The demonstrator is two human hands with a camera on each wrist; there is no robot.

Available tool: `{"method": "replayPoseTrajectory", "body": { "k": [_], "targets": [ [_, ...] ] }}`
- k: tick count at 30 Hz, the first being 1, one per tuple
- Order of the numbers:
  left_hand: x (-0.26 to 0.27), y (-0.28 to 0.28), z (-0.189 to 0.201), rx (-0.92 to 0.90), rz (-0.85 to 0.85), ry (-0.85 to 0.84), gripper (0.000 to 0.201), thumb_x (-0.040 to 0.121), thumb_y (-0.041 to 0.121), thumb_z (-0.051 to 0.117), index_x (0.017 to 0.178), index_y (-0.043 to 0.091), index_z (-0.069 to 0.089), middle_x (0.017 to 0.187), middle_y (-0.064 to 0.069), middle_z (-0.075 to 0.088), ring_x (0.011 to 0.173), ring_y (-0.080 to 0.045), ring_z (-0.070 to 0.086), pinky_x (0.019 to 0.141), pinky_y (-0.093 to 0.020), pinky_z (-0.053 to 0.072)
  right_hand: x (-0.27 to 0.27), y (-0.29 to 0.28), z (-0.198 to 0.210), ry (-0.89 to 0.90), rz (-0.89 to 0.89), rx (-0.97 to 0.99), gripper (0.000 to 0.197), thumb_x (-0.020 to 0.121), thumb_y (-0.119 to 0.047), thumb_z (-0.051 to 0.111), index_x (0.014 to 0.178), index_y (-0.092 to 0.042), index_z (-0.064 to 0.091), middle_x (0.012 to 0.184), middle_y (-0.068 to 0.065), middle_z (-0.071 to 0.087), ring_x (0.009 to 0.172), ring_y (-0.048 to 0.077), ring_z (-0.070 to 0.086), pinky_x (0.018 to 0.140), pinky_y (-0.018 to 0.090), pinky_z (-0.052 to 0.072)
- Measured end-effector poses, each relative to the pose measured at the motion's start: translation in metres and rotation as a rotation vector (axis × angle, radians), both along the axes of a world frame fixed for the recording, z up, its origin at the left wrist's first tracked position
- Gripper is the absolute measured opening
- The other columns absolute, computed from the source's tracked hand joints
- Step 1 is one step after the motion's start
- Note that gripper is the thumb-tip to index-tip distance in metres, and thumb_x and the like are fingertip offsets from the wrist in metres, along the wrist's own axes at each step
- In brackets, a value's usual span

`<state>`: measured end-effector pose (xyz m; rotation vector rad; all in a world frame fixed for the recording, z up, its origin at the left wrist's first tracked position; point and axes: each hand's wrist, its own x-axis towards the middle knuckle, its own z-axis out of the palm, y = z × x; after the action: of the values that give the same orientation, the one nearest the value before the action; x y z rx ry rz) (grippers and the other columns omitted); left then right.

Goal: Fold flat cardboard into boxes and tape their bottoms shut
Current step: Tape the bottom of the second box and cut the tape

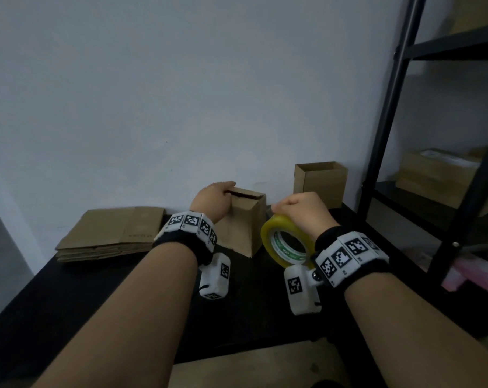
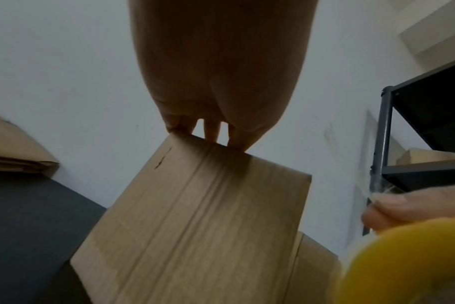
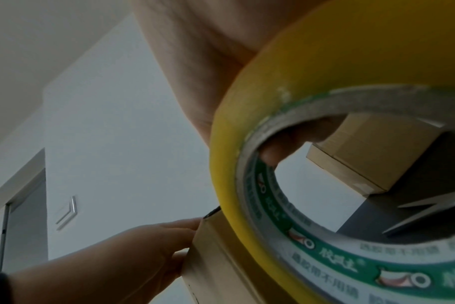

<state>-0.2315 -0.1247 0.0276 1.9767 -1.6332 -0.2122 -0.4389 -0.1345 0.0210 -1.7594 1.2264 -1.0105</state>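
Observation:
A brown cardboard box (image 1: 243,225) stands on the black table (image 1: 125,303), its flaps folded over on top with a dark slit between them. My left hand (image 1: 213,198) lies over its top left edge, fingers (image 2: 212,131) straight across the flaps and thumb on the near face. In the right wrist view that left hand (image 3: 143,246) touches the box (image 3: 216,246) corner. My right hand (image 1: 301,211) grips a yellow tape roll (image 1: 271,233) just right of the box, one finger (image 3: 286,144) through the core. A clear strip of tape leaves its thumb (image 2: 403,207).
A finished open box (image 1: 319,182) stands against the wall at the back right. A stack of flat cardboard (image 1: 111,233) lies at the left of the table. A black metal shelf (image 1: 391,121) with boxes rises on the right.

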Motion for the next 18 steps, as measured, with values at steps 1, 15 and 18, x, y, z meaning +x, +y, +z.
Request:
{"method": "replayPoseTrajectory", "body": {
  "k": [1,15,18],
  "targets": [
    [-0.002,0.001,0.002,0.038,-0.003,-0.013,0.044,0.097,0.015,0.035,0.138,0.023,0.049,0.143,-0.005,0.047,0.129,-0.027,0.044,0.110,-0.035,0.033,0.000,0.000,0.001,0.000,0.000,0.002,0.011,0.084,-0.022,0.074,0.082,-0.012,0.077,0.083,0.002,0.073,0.084,0.016,0.067,0.077,0.028,0.051],
    [-0.005,0.018,0.013,0.007,-0.061,-0.077,0.037,0.089,0.016,0.047,0.116,0.028,0.070,0.125,0.005,0.065,0.111,-0.019,0.058,0.086,-0.022,0.044,-0.001,0.006,0.028,0.054,-0.032,-0.048,0.020,0.082,-0.020,0.074,0.094,-0.003,0.076,0.094,0.010,0.073,0.093,0.024,0.067,0.089,0.035,0.052],
    [-0.007,0.022,0.008,-0.039,-0.050,-0.052,0.033,0.090,0.018,0.048,0.113,0.025,0.071,0.120,0.004,0.067,0.105,-0.017,0.060,0.079,-0.020,0.041,0.000,0.012,0.042,0.068,-0.011,-0.075,0.025,0.085,-0.017,0.071,0.099,0.004,0.073,0.103,0.014,0.071,0.102,0.026,0.065,0.095,0.036,0.049]
  ]
}}
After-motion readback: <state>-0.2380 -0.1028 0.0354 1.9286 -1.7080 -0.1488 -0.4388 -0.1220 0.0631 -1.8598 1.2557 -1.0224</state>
